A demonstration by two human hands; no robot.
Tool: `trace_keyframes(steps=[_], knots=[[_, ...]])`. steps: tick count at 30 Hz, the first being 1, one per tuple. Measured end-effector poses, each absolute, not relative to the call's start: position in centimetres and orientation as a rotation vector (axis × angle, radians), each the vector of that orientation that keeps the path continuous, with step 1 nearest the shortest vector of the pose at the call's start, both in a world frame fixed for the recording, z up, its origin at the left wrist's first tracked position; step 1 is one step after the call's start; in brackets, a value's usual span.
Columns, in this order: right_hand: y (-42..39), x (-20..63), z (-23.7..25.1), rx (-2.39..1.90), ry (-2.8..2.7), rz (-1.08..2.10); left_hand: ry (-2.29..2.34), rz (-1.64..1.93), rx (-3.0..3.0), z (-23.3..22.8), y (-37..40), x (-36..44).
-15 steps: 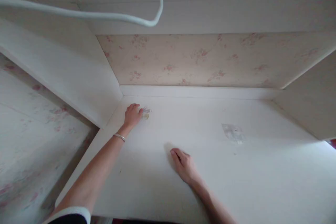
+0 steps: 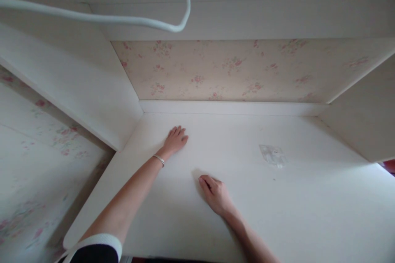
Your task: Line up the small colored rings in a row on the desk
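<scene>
White is the desk top, and both bare hands lie on it. The left hand is stretched far forward, palm down, with the fingers straight and close together, pressed flat on the surface near the back left corner. It seems to cover something small, but I cannot tell what is under it. A thin silver bracelet sits on the left wrist. The right hand rests nearer to the person, in the middle of the desk, with fingers loosely curled and holding nothing. A small clear plastic bag lies flat on the desk, to the right of both hands and well apart from them. Behind the desk is wallpaper with small pink flowers. A white cable hangs across the top of the view.
</scene>
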State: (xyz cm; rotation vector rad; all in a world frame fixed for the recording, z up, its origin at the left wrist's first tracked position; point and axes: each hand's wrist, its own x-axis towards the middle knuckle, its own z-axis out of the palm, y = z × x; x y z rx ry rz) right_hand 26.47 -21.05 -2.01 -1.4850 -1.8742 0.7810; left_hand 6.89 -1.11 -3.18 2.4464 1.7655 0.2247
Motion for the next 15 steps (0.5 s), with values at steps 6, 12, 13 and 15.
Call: trace_keyframes(steps=[6, 12, 13, 15], knots=[[-21.1, 26.4, -1.9, -1.478, -1.906, 0.756, 1.438, 0.327, 2.542, -3.6, -5.3, 14.9], [-21.2, 26.5, -2.0, -1.458, -1.913, 0.740, 1.203, 0.482, 2.579, -3.3, -7.6, 19.4], [-21.2, 26.5, -2.0, -1.457, -1.911, 0.739, 1.171, 0.504, 2.564, -3.2, -7.6, 19.5], [-21.1, 26.5, -2.1, -1.462, -1.908, 0.739, 1.124, 0.535, 2.506, -3.1, -7.4, 19.4]])
